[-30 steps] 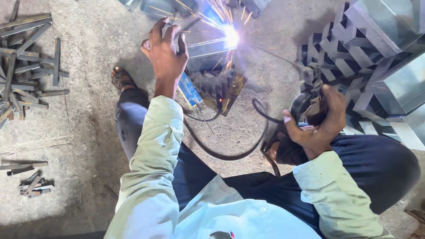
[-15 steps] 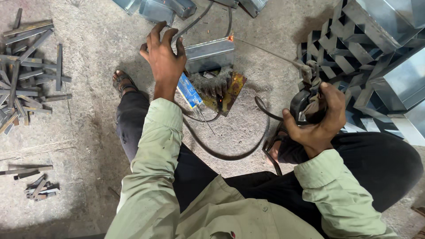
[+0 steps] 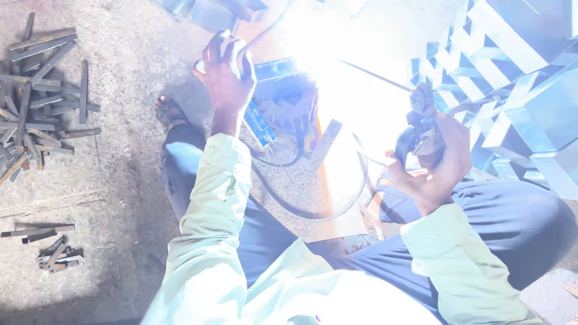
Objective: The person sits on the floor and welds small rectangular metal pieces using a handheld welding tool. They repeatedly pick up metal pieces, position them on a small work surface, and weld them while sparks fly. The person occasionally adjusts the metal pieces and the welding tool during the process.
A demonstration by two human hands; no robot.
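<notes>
Concrete floor (image 3: 126, 150) carries scattered metal strips (image 3: 42, 102) on the left. Left hand (image 3: 226, 78) presses a small metal box (image 3: 274, 72) at the far middle, fingers spread. Right hand (image 3: 436, 162) clenches a welding holder (image 3: 421, 120), its rod (image 3: 373, 75) reaching into white glare. Stacked boxes (image 3: 518, 90) stand right.

Your sleeve (image 3: 214, 198) is pale green, your trousers (image 3: 500, 222) dark blue; the flat box (image 3: 260, 124) is blue, the glare (image 3: 337, 54) white.
</notes>
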